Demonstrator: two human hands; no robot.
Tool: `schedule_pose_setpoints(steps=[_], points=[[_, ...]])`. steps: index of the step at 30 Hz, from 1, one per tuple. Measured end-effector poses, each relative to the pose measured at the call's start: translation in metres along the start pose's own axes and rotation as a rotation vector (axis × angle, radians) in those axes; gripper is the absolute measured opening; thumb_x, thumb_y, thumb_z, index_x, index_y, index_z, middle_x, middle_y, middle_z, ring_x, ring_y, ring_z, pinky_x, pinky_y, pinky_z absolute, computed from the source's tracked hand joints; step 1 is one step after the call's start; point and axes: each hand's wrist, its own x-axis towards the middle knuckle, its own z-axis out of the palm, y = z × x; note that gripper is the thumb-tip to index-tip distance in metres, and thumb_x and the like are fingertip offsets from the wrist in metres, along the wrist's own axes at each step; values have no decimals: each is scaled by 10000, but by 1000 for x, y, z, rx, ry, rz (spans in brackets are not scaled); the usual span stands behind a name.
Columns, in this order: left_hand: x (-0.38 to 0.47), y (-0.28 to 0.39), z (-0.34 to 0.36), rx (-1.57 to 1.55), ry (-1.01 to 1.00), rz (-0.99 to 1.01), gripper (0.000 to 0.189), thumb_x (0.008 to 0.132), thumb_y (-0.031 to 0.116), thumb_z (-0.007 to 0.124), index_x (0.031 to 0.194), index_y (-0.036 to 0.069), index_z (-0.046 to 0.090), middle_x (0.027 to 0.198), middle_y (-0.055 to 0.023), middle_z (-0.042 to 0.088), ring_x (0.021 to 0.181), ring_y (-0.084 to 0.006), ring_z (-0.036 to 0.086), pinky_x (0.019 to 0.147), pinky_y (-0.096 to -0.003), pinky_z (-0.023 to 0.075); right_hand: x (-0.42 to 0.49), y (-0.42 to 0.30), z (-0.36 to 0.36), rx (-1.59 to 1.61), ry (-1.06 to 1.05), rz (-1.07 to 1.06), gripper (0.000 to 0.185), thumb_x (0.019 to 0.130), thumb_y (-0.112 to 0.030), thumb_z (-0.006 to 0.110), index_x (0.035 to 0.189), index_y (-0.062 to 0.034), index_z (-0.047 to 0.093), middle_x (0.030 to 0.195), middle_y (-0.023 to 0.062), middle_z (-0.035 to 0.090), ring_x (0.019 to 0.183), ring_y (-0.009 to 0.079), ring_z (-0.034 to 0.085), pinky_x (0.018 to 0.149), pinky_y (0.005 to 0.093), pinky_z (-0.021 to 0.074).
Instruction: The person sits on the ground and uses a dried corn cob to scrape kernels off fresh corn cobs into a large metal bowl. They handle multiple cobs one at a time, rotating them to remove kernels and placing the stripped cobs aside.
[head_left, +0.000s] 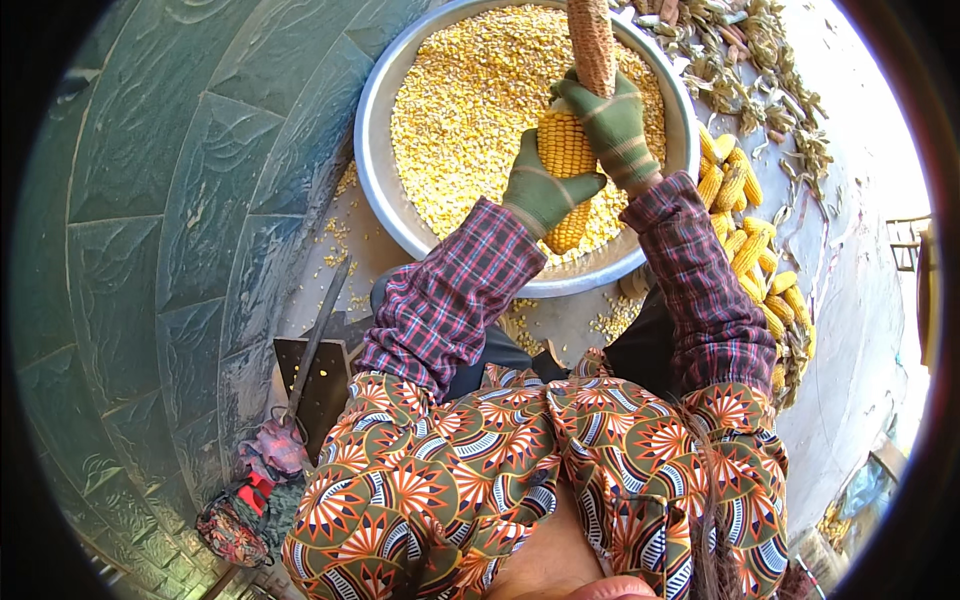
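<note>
Both my hands wear green knitted gloves with pale stripes. My left hand (551, 184) is wrapped around a full ear of yellow corn (565, 146), its thumb and fingers on either side. Above it, my right hand (611, 127) grips a bare reddish-brown corn cob (592, 45) that points away from me. The right fingers lie against the far end of the ear, and some of them are hidden. Both hands are over a wide metal basin (380, 187), which holds a deep layer of loose corn kernels (465, 112).
Several ears of corn (739, 180) lie heaped right of the basin. Dry husks (757, 82) are strewn beyond them. A stone-tiled wall (187, 165) stands at left. Near it are a metal rod (319, 330), a dark perforated plate (289, 367) and bundled cloth (274, 450). Loose kernels (615, 319) dot the floor.
</note>
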Motion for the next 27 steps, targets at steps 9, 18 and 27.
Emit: schedule_pose_setpoints(steps=[9, 18, 27], points=[[-2, 17, -3, -201, -147, 29, 717, 573, 75, 758, 1180, 12, 382, 1061, -95, 535, 956, -184, 541, 830, -311, 453, 19, -6, -11, 449, 4, 317, 167, 739, -113, 633, 849, -5, 567, 708, 64, 600, 576, 148, 562, 549, 264, 454], [4, -6, 1, -349, 33, -86, 669, 596, 54, 742, 1119, 10, 327, 1038, -97, 519, 918, -210, 552, 791, -328, 472, -4, 1, 2, -188, -41, -143, 209, 696, -122, 612, 843, 19, 567, 754, 110, 618, 677, 146, 587, 621, 278, 472], [-11, 29, -12, -688, -346, -327, 571, 717, 333, 598, 1136, -16, 428, 928, -145, 564, 789, -242, 589, 711, -367, 508, 22, -7, -24, 326, 119, 173, 226, 733, -160, 647, 880, -2, 582, 728, 62, 616, 614, 135, 585, 557, 248, 472]])
